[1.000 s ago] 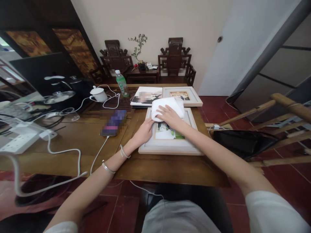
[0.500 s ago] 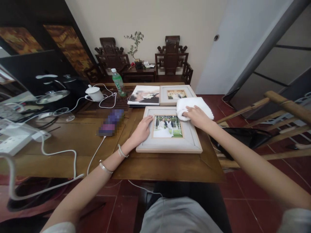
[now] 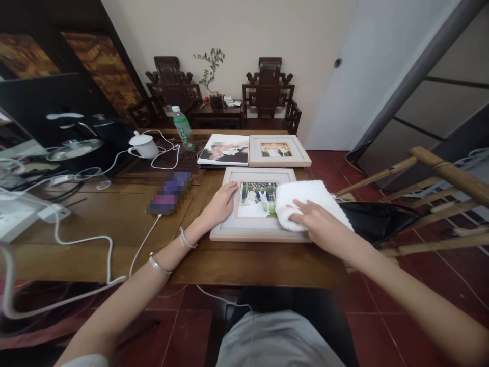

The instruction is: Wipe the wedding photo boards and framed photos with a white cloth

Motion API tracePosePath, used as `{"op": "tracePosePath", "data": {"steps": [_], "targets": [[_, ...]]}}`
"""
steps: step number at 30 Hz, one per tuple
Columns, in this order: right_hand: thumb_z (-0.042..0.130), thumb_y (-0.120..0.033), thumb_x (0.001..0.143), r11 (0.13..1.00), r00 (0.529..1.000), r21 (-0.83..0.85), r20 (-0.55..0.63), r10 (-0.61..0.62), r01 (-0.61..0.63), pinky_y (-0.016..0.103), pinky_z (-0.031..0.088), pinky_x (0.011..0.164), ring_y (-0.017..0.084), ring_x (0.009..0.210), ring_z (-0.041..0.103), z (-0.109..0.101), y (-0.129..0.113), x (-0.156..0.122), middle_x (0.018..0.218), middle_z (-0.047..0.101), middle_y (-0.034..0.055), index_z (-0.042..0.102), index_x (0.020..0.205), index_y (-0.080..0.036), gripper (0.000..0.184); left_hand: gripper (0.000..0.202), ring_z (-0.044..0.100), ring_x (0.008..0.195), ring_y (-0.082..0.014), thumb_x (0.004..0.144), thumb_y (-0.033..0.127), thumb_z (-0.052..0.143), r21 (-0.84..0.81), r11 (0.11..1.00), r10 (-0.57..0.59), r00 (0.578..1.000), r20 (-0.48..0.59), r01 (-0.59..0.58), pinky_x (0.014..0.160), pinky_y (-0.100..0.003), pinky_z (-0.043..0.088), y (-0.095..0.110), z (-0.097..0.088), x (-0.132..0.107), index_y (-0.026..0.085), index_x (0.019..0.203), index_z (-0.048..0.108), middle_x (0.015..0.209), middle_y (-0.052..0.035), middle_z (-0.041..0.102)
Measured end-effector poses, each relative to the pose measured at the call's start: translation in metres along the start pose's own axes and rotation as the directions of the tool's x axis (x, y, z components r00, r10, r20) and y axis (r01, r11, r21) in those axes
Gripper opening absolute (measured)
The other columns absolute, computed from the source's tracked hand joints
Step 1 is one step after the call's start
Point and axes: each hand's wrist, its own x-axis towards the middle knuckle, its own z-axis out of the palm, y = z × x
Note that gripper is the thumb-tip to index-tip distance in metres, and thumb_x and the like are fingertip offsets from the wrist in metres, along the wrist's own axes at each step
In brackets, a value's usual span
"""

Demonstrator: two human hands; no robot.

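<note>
A light picture frame (image 3: 260,233) with a wedding photo lies flat near the table's front edge. My left hand (image 3: 221,205) holds its left side, fingers bent over the border and the thumb out of sight. Bunched in my right hand (image 3: 315,220) is a white towel (image 3: 301,192), pressed on the frame's right border. The towel hides that border and the right edge of the photo, and part of it hangs past the frame.
Behind lie a second picture frame (image 3: 280,162) and a photo album (image 3: 225,150). Leftward are a green-labelled bottle (image 3: 184,130), a white lidded cup (image 3: 144,146), a phone (image 3: 170,192), a power strip (image 3: 19,216) and loose cables. A wooden chair (image 3: 451,171) stands right of the table (image 3: 260,265).
My right hand has drawn the towel toward me along the frame's right border, from its far corner to the near part. My left hand stays on the left side. The view has shifted slightly.
</note>
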Motion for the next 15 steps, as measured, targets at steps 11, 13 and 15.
{"op": "tracePosePath", "data": {"steps": [11,13,15], "targets": [[0.036,0.013,0.068,0.988,0.997,-0.151,-0.065,0.037,-0.047,0.051,0.031,0.107,0.029,0.13,0.045,0.022,0.059,0.073,0.133,0.057,0.0187,0.062,0.117,-0.012,0.061,0.056,0.05,0.129,-0.0241,0.073,-0.003,0.037,-0.022,1.0,0.014,1.0,-0.008,-0.014,0.112,-0.047,0.038,-0.008,0.002,-0.001,0.01,0.122,0.059,0.133,-0.0144,0.058],[0.036,0.013,0.066,0.987,0.998,-0.158,-0.064,0.001,-0.011,0.054,0.03,0.107,0.031,0.133,0.042,0.021,0.047,0.06,0.136,0.054,0.0199,0.063,0.115,-0.01,0.06,0.056,0.05,0.13,-0.0241,0.073,-0.003,0.037,-0.029,0.999,0.016,1.0,-0.013,-0.016,0.112,-0.048,0.037,-0.009,0.003,-0.001,0.011,0.123,0.059,0.133,-0.0139,0.058],[0.038,0.013,0.064,0.989,0.999,-0.145,-0.032,-0.019,0.014,0.055,0.029,0.108,0.032,0.134,0.04,0.017,0.031,0.041,0.138,0.052,0.0214,0.063,0.114,-0.009,0.06,0.057,0.049,0.13,-0.024,0.073,-0.003,0.037,-0.045,0.999,0.013,1.0,-0.016,-0.013,0.112,-0.049,0.037,-0.01,0.003,-0.001,0.012,0.124,0.058,0.134,-0.0127,0.058]]}}
